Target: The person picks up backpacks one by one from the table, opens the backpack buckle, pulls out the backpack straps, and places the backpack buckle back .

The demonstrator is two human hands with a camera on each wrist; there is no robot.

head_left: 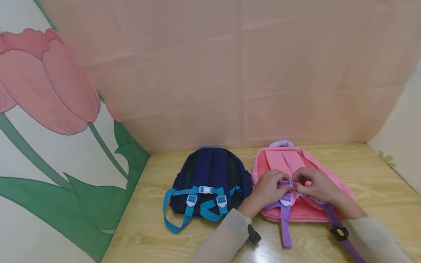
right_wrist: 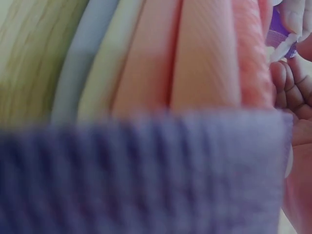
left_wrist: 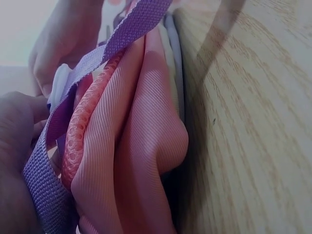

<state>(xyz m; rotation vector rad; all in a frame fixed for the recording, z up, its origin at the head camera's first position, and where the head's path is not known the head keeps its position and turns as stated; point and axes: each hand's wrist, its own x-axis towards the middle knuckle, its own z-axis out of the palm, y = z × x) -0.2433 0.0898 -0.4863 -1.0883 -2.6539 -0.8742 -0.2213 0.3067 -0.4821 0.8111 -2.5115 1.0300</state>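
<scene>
While my left hand (head_left: 272,185) and right hand (head_left: 316,185) pinch the pink backpack's (head_left: 306,214) purple strap (head_left: 291,182), only the head view shows the navy backpack (head_left: 210,170).

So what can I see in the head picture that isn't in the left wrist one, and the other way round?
Only the head view shows the navy backpack with its teal straps, and the tulip mural.

Only the left wrist view shows a grey layer and a cream layer along the underside of the pink backpack.

Both show that pink backpack, purple strap, the wooden table, and the person's left grip and right grip.
</scene>
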